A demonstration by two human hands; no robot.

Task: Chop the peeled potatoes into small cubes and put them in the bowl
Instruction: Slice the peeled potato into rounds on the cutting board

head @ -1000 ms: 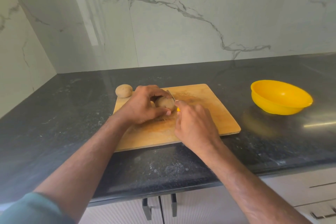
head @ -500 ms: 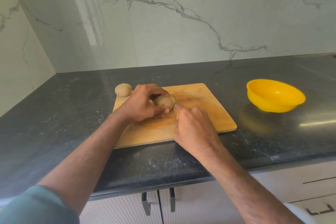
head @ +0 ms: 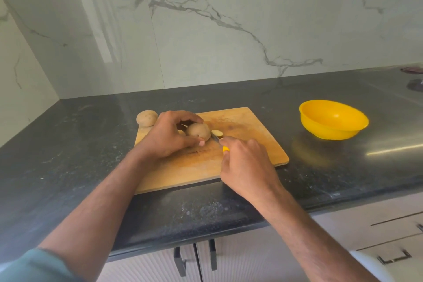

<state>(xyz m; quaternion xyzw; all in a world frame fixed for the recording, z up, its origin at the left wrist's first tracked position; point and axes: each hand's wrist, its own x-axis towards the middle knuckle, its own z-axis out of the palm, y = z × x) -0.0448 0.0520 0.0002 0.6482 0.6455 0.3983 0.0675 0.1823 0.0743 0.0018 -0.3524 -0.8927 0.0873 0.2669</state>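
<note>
Firmly, the left hand (head: 170, 136) curls round a tan, rounded potato (head: 198, 130) on the worn wooden cutting board (head: 251, 135), while the right hand (head: 246, 167) clamps a yellow-handled knife (head: 220, 143) beside one cut slice (head: 217, 133). Slicing looks barely begun; next comes another steady downward cut. The yellow plastic bowl (head: 333, 119) waits well apart, and a second whole potato (head: 147, 117) sits at the board's far-left corner.

A home kitchen: dark stone countertop (head: 68, 144), marble-look wall (head: 251, 30), cabinet doors (head: 229, 263) below, wooden cutting board (head: 251, 135).
</note>
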